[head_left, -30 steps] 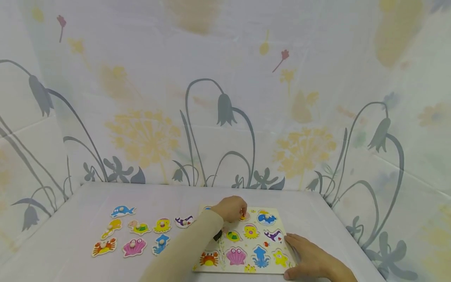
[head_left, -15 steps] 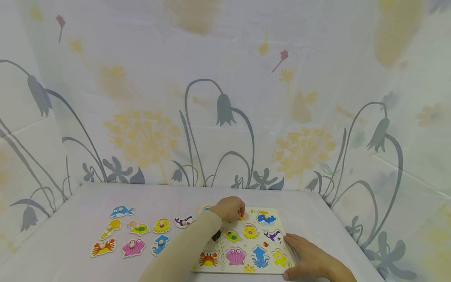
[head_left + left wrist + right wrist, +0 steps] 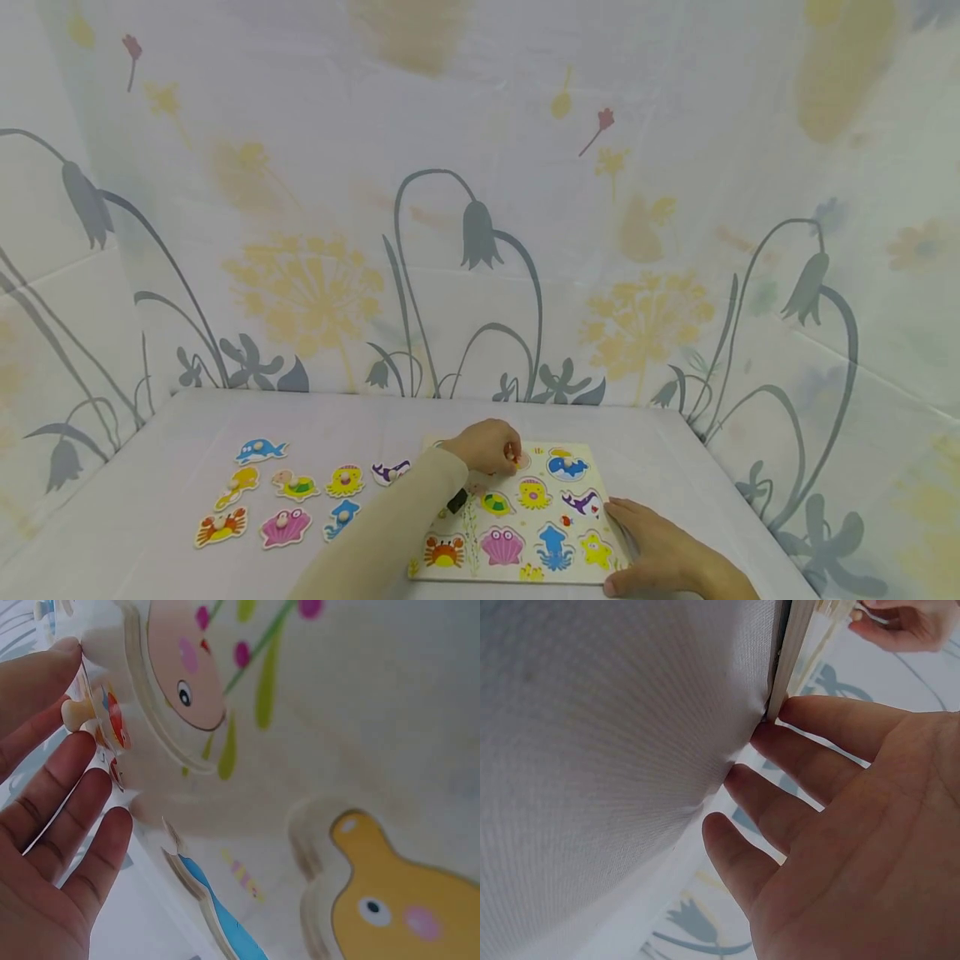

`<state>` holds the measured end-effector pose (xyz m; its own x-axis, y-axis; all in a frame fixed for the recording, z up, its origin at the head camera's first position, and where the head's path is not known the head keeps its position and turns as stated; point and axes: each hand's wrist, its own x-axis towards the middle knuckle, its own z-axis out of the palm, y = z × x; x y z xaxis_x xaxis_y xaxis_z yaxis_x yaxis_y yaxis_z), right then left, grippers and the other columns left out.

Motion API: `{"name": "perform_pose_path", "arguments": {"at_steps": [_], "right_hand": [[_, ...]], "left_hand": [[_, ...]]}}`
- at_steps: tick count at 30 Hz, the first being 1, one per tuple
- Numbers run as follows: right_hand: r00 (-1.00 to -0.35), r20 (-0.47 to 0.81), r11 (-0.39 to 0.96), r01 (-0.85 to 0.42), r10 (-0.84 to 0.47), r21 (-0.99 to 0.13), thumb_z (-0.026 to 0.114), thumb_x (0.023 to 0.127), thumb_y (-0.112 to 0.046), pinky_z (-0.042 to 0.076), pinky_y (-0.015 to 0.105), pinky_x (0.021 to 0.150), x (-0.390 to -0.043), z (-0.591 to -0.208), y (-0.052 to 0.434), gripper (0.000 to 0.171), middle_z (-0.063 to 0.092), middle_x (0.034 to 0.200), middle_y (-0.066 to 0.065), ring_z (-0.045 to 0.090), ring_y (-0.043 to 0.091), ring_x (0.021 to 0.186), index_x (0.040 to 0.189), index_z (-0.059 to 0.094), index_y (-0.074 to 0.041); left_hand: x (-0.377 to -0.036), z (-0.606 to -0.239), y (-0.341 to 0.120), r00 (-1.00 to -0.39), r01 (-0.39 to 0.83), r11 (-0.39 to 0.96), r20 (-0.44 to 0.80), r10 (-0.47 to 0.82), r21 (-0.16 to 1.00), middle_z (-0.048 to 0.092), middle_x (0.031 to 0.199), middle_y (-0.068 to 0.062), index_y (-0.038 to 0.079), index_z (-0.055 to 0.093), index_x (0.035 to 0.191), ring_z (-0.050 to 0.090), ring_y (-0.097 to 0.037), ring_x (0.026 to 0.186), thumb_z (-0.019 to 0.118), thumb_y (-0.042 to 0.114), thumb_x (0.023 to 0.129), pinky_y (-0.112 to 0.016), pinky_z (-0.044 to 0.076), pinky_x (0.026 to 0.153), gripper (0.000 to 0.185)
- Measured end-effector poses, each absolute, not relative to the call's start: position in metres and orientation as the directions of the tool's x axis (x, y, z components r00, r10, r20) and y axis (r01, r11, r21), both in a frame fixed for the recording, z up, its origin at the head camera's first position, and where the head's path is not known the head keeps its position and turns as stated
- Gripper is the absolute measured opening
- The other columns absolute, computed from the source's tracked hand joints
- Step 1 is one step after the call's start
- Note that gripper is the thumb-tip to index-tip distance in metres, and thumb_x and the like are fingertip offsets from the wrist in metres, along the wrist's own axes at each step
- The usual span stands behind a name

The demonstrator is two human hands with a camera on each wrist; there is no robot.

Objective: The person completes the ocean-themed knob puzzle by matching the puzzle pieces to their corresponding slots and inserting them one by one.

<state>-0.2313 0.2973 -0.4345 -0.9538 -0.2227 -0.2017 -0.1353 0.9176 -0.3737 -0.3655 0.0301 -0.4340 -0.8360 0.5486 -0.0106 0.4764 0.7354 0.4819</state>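
I note a wooden puzzle board (image 3: 525, 533) lying flat on the white-covered table (image 3: 150, 567), right of centre and near the front edge. The left hand (image 3: 489, 444) sits over the board's far left area, its thumb and fingers pinching the small peg of a puzzle piece (image 3: 112, 727) with red and orange print; from the left wrist view I see the peg between the thumb above and a fingertip below, the other fingers (image 3: 71, 802) extended and relaxed. That piece stands at the edge of a recess showing a printed face; whether it is seated I cannot tell. The right hand (image 3: 660, 550) rests flat at the board's right front corner, fingers straight and spread, holding nothing; from the right wrist view its fingertips (image 3: 810, 712) touch the board's edge and the cloth beside it. On the board I see printed crab (image 3: 445, 551), shell (image 3: 501, 546), squid (image 3: 556, 545) and starfish (image 3: 596, 548) along the near row. Well apart, left of the board, loose pieces (image 3: 285, 527) lie on the cloth in rough rows
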Motion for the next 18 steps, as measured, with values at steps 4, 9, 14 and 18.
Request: {"name": "perform_pose_path", "arguments": {"at_steps": [4,9,14,18], "right_hand": [[-0.952,-0.211,0.916,-0.128,-0.221,-0.381,0.085,0.054,-0.052,0.025,0.065,0.102,-0.233,-0.436,0.296,0.104,0.042,0.143,0.017,0.035,0.042,0.131,0.138,0.047,-0.004],[-0.942,-0.183,0.894,-0.188,-0.281,-0.407,0.083,0.056,-0.051,0.025,0.063,0.103,-0.232,-0.437,0.3,0.104,0.041,0.144,0.018,0.034,0.043,0.132,0.139,0.045,0.0],[-0.936,-0.182,0.868,-0.189,-0.3,-0.459,0.084,0.057,-0.046,0.024,0.064,0.102,-0.231,-0.436,0.302,0.102,0.04,0.144,0.019,0.034,0.043,0.132,0.139,0.044,-0.001],[-0.946,-0.217,0.887,-0.122,-0.24,-0.446,0.086,0.056,-0.042,0.024,0.064,0.103,-0.231,-0.435,0.3,0.1,0.041,0.143,0.018,0.034,0.043,0.132,0.139,0.045,-0.002]], "left_hand": [[-0.362,-0.432,0.027,-0.833,0.502,0.752,0.006,0.553,0.428,0.055,0.08,0.008,0.02,0.069,0.09,0.052,-0.007,0.069,0.077,0.025,0.08,-0.023,0.045,0.066,0.014],[-0.355,-0.428,0.023,-0.831,0.518,0.771,0.006,0.556,0.369,0.059,0.091,0.009,0.02,0.068,0.106,0.05,-0.007,0.081,0.078,0.028,0.079,-0.027,0.045,0.082,0.029],[-0.346,-0.427,0.017,-0.841,0.497,0.79,-0.024,0.54,0.359,0.059,0.097,0.009,0.022,0.066,0.114,0.05,-0.008,0.084,0.075,0.029,0.081,-0.029,0.046,0.084,0.034],[-0.337,-0.427,0.014,-0.829,0.499,0.778,-0.049,0.556,0.381,0.058,0.097,0.008,0.023,0.066,0.115,0.05,-0.008,0.083,0.074,0.03,0.082,-0.029,0.047,0.082,0.034]]}}
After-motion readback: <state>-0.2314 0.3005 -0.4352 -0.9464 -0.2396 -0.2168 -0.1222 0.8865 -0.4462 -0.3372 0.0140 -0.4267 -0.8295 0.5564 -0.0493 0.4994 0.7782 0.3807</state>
